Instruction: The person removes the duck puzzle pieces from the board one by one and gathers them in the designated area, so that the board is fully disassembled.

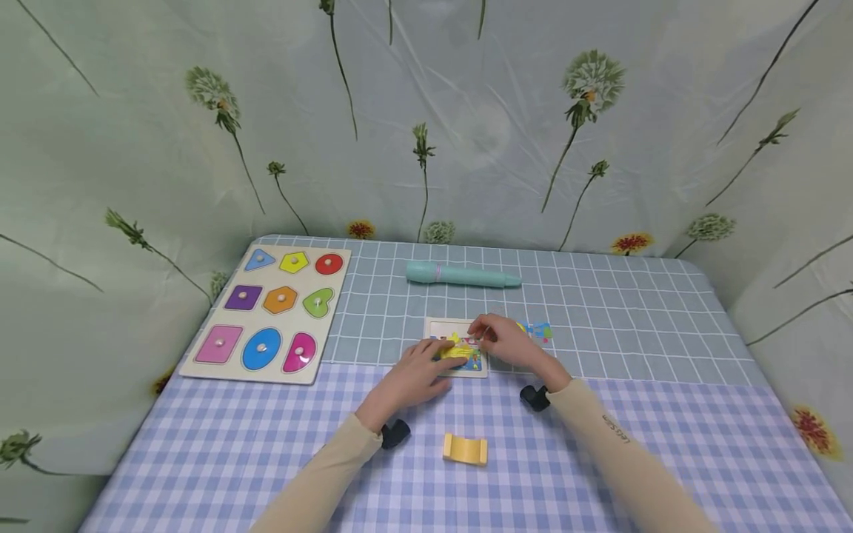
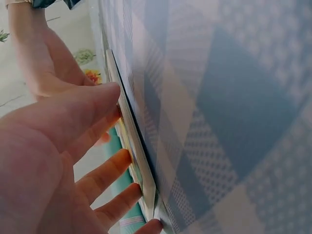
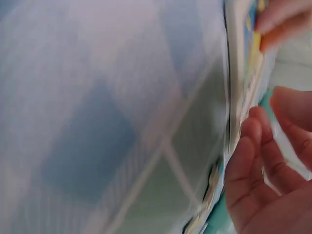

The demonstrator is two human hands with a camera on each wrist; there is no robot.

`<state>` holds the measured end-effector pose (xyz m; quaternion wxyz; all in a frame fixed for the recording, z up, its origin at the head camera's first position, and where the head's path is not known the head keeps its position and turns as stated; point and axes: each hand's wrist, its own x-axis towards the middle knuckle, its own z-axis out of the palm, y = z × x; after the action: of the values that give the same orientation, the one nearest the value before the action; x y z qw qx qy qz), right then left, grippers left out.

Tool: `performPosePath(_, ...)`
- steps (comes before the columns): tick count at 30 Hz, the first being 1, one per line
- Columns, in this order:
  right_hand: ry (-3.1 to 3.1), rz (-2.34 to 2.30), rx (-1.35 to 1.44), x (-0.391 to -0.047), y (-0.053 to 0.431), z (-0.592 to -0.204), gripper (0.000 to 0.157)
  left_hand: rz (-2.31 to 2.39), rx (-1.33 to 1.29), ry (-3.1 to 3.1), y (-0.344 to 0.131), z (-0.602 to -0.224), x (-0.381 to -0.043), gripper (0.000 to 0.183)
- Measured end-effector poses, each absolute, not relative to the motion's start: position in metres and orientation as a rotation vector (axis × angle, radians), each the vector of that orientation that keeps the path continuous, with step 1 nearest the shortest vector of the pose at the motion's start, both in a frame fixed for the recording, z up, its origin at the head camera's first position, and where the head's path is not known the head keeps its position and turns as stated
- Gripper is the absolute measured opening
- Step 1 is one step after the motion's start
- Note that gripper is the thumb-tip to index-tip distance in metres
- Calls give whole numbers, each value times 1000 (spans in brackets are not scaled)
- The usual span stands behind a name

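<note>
A small wooden picture puzzle board (image 1: 474,374) lies in the middle of the table, with a pale frame and a colourful picture. On it sits a yellow piece (image 1: 455,351). My left hand (image 1: 412,375) reaches over the board's left side, its spread fingers resting at the yellow piece and the board. From the right, my right hand (image 1: 509,343) hovers at the board's upper right edge; in the right wrist view its fingers (image 3: 239,168) are loosely bent with nothing between them. A blue, colourful loose piece (image 1: 541,331) lies just right of the board, partly behind my right hand.
At the left is a large board of knobbed shapes (image 1: 331,318). A teal pen-shaped tube (image 1: 463,275) lies behind the puzzle. Nearer to me, a yellow curved block (image 1: 465,449) stands on the checked cloth (image 1: 266,451). A flower-print curtain (image 1: 466,133) closes off the back and sides.
</note>
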<state>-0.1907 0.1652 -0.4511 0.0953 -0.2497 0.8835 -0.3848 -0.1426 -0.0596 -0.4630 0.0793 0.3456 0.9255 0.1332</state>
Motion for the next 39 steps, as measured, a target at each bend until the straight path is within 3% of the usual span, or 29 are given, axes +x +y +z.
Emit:
performPosePath(17,2653,-1126,-708,-190,154,-456,28,345,1053,2822,-53,-460,-139,44)
performPosePath(26,2599,-1179,-652,-188,156,-454,18,336,1019,2798,-51,-457,-138,45)
performPosePath(39,2596,-1324,-443,-182,221,-441,18,383,999,2786,-53,-458,-137,45)
